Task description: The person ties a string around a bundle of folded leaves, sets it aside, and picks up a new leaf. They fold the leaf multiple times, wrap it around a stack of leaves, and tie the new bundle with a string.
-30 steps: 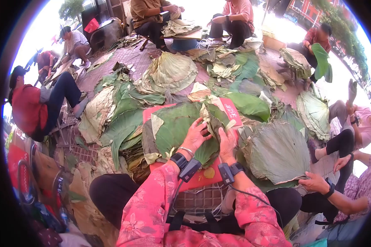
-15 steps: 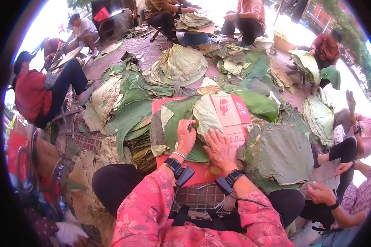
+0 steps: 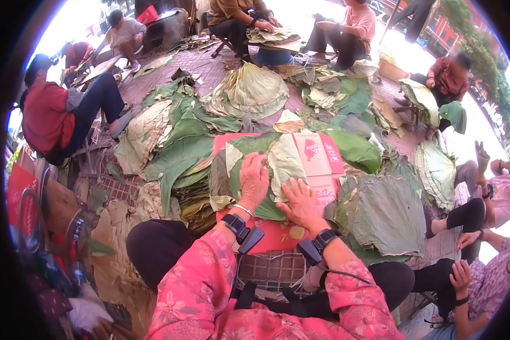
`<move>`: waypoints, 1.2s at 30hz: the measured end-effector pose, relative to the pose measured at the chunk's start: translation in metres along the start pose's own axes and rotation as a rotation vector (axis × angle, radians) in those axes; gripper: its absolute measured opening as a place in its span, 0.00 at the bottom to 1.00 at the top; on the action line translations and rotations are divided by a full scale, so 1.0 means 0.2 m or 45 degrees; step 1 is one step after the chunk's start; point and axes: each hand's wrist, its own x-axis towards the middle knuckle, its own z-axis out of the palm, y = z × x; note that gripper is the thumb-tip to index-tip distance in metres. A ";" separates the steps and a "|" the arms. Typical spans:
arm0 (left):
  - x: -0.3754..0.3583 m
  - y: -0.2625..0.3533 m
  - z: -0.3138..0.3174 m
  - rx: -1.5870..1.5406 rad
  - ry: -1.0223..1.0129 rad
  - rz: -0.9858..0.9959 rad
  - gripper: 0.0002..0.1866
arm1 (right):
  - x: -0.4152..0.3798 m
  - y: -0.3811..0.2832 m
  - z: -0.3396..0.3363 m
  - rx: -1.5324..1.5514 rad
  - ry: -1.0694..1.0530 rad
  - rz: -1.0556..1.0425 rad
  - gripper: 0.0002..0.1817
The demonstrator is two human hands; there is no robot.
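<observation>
A large green lotus leaf [image 3: 241,175], folded so its pale underside [image 3: 286,161] shows, lies on a red cardboard board [image 3: 317,153] resting on my lap. My left hand [image 3: 254,181] lies flat on the green part of the leaf, fingers together and pointing away. Beside it, my right hand [image 3: 301,205] presses with spread fingers on the fold's near edge. Both wrists wear black bands with cables. My sleeves are pink and flowered.
Heaps of green and dried lotus leaves [image 3: 249,90] cover the brick ground ahead. A big leaf pile [image 3: 388,212] sits just right of the board. Several seated people ring the area: one in red [image 3: 48,122] at left, another's hand [image 3: 462,277] at lower right.
The upright folded leaf has been laid flat, uncovering the board's printed right side. My left hand slid forward and flattened on the leaf; my right hand spread open on the fold.
</observation>
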 end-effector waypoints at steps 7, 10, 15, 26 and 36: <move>-0.18 -0.04 0.09 0.420 -0.604 0.163 0.27 | 0.18 0.13 -0.16 0.212 0.175 0.020 0.28; -0.19 -0.05 0.07 0.437 -0.644 0.178 0.30 | 0.31 0.14 -0.13 0.060 0.432 -0.079 0.27; -0.19 -0.06 0.08 0.456 -0.658 0.170 0.30 | 0.41 0.16 0.18 -0.016 0.004 0.102 0.30; -0.19 -0.06 0.07 0.411 -0.634 0.159 0.30 | 0.38 0.17 0.11 0.113 0.050 0.165 0.34; -0.20 -0.09 0.09 0.355 -0.604 0.166 0.29 | 0.29 0.09 0.06 -0.038 -0.078 0.134 0.33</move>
